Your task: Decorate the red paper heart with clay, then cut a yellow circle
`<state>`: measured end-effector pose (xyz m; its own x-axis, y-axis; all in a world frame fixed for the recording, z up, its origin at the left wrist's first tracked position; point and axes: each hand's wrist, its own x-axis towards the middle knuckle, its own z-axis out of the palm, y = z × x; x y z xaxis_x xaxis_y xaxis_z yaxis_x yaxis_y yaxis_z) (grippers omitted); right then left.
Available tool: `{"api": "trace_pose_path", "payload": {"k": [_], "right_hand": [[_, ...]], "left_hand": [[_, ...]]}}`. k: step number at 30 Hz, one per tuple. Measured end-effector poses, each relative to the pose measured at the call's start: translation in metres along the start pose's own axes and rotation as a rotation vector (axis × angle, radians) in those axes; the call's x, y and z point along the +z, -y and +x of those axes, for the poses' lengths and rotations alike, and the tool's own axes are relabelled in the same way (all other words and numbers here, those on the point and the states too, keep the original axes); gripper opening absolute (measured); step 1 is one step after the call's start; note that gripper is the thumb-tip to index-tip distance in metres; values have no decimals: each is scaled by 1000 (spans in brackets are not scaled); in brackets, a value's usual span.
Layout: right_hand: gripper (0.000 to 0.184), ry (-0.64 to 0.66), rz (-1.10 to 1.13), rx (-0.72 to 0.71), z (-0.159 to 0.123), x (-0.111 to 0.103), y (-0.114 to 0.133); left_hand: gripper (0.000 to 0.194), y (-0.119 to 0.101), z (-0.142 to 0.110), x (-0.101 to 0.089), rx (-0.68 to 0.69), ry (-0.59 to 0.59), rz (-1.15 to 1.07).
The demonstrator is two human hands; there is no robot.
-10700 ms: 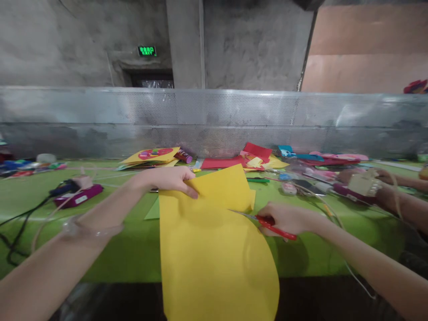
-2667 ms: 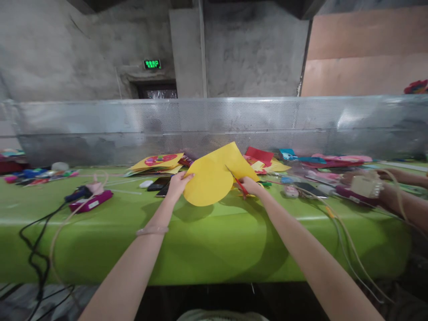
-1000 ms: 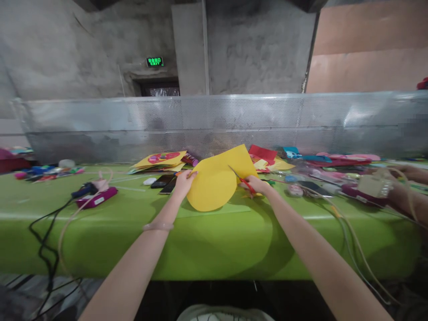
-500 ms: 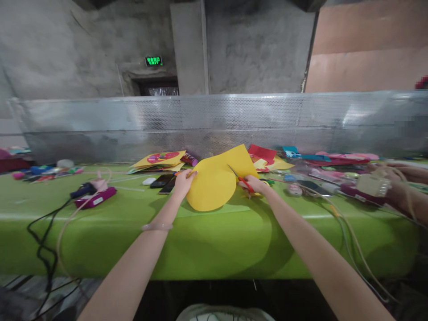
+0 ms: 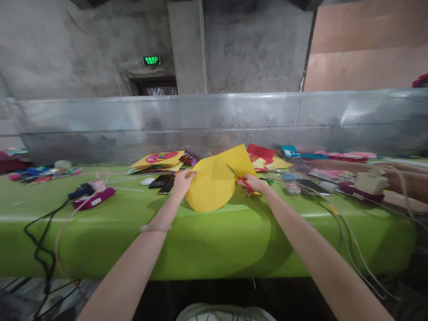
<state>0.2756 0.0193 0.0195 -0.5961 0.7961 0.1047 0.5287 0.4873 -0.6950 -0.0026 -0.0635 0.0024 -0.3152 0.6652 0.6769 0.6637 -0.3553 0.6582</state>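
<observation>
A yellow paper sheet (image 5: 214, 185) with a rounded lower edge is held up over the green table (image 5: 200, 232). My left hand (image 5: 183, 180) pinches its left edge, fingers closed on the paper. My right hand (image 5: 252, 183) is closed round the red-handled scissors (image 5: 241, 179), whose blades point up-left into the sheet's right side.
Two dark phones (image 5: 162, 183) lie left of the sheet, with a stack of coloured papers (image 5: 157, 159) and a glue stick (image 5: 189, 159) behind. Red and yellow scraps (image 5: 264, 158) lie beyond. A magenta device (image 5: 92, 199) with cables sits left. Another person's arms (image 5: 394, 180) rest at right.
Over ten seconds the big sheet, held near me, has moved out over the table with both arms stretched; in the last second little has shifted, and the scissors stay in the paper.
</observation>
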Motion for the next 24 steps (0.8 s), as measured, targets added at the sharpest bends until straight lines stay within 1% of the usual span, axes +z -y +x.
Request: {"api": "trace_pose_path", "payload": {"k": [5,13,24], "right_hand": [[35,30,13,-40,0,0,-1],[34,32,33,-1,-5,0,6],[27,8,-9,2,-1,-2,0]], "left_hand": [[25,-3,-1,-2,0,-37,22],[28,2,0,0,-31,-4,-55],[31,-3,-1,-1,-56,-10,-77]]}}
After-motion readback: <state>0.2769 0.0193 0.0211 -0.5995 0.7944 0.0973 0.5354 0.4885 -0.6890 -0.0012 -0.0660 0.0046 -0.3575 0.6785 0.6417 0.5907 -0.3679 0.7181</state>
